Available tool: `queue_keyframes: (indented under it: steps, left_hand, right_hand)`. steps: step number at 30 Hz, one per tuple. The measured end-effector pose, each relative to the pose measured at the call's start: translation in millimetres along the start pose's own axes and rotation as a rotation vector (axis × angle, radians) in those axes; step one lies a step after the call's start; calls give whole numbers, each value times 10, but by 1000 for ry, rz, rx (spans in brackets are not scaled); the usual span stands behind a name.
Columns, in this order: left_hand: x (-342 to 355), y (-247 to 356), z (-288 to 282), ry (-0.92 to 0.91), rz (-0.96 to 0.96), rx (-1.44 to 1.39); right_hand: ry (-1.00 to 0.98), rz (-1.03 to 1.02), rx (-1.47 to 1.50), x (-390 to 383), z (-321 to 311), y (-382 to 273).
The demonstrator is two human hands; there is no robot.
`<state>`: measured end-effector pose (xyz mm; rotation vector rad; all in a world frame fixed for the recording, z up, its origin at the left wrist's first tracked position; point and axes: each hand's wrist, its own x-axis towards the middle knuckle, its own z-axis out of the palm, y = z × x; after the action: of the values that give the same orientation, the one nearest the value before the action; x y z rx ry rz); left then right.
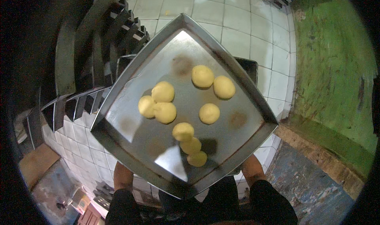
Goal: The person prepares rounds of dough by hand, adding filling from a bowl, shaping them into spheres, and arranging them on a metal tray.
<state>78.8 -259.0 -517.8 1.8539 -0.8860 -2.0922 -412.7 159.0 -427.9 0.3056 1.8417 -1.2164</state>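
Left hand (123,170) and right hand (251,165) disappear beneath the mid-frame tray (187,100), grip impossible to tell, and uneven lifting could tilt it, rolling those yellow balls (202,76) together.

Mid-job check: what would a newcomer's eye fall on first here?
First, the large metal tray filling the middle, tilted like a diamond, with nine yellow dough-like balls scattered and clustered on it. Next, the worn green surface at upper right, bright beside the pale tiles. Lower down, the person's forearms meet the tray's near edges.
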Motion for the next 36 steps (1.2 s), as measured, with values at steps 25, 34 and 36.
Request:
queue_keyframes:
  steps: [25, 34, 36]
  left_hand:
    - [48, 309, 250, -17, -4, -3]
    - [-86, 998, 35, -173, 6, 127]
    - [-118, 1262, -131, -253, -3, 213]
  right_hand:
    - [24, -130, -254, -430, 596, -522]
    - [251, -114, -493, -2762, 1006, -325]
    - [353, -69, -522, -3649, 1321, -185]
